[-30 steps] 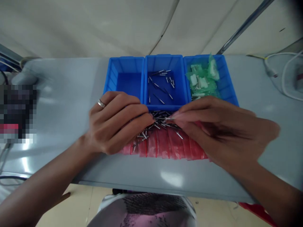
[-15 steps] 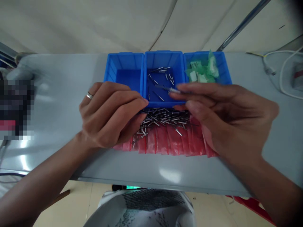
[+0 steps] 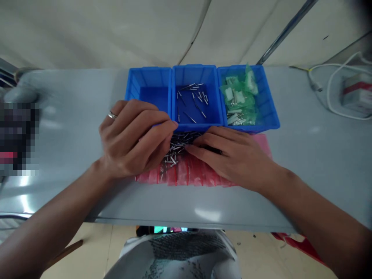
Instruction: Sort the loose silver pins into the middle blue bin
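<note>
A pile of metal rivets (image 3: pixel 181 140) lies on red plastic bags (image 3: pixel 188 170) in front of three joined blue bins. My right hand (image 3: pixel 232 155) rests palm down over the right of the pile, fingertips among the rivets; whether it grips one is hidden. My left hand (image 3: pixel 139 139), wearing a ring, is curled closed at the pile's left, its fingertips pressed together, and what it holds is hidden. Several loose rivets lie in the middle bin (image 3: pixel 197 116). Green bags with white pieces (image 3: pixel 240 97) fill much of the right bin (image 3: pixel 269 104). The left bin (image 3: pixel 155 97) shows a bare floor.
The grey table (image 3: pixel 72 116) runs across the view. At the right are a white cable (image 3: pixel 329 93) and a white and red box (image 3: pixel 359 93). Dark blurred items (image 3: pixel 17 131) sit at the left edge. A red stool (image 3: pixel 302 248) shows below the table at the right.
My right hand has come down from above the middle and right bins onto the pile, and the rivet it held is out of sight. More rivets show in the middle bin. My left hand stays curled.
</note>
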`<action>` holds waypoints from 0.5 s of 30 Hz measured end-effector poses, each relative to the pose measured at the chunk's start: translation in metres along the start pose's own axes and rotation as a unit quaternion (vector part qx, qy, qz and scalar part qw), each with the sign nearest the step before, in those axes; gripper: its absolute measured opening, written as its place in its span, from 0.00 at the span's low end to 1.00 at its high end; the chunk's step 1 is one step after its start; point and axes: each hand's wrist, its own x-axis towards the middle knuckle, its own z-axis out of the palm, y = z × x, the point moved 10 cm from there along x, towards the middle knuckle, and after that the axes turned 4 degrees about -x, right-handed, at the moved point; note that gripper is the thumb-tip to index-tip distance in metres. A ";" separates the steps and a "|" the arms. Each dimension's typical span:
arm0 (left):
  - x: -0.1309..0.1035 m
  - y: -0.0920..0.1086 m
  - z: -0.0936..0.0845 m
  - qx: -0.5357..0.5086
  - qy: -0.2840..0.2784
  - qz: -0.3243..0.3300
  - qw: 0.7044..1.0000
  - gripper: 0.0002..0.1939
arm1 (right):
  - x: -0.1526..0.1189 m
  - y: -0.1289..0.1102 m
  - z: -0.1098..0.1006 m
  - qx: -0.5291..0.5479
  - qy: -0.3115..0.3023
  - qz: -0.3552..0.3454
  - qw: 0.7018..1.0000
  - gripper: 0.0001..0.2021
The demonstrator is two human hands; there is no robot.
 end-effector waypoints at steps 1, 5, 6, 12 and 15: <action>0.000 0.000 0.000 -0.003 -0.001 -0.002 1.000 0.06 | 0.000 0.001 0.000 0.000 0.002 0.002 1.000 0.13; 0.002 0.006 -0.003 -0.022 0.008 0.002 1.000 0.07 | -0.001 0.001 -0.001 0.010 0.012 0.010 1.000 0.14; 0.002 0.007 -0.004 -0.034 0.007 -0.005 0.999 0.08 | -0.001 0.001 -0.002 0.015 0.015 0.015 1.000 0.14; -0.002 0.013 -0.003 -0.082 -0.005 -0.012 0.997 0.11 | 0.001 0.003 -0.009 0.064 0.030 0.038 0.997 0.12; -0.003 0.010 -0.002 -0.080 -0.005 -0.019 0.997 0.12 | 0.001 0.004 -0.013 0.092 0.035 0.043 0.994 0.13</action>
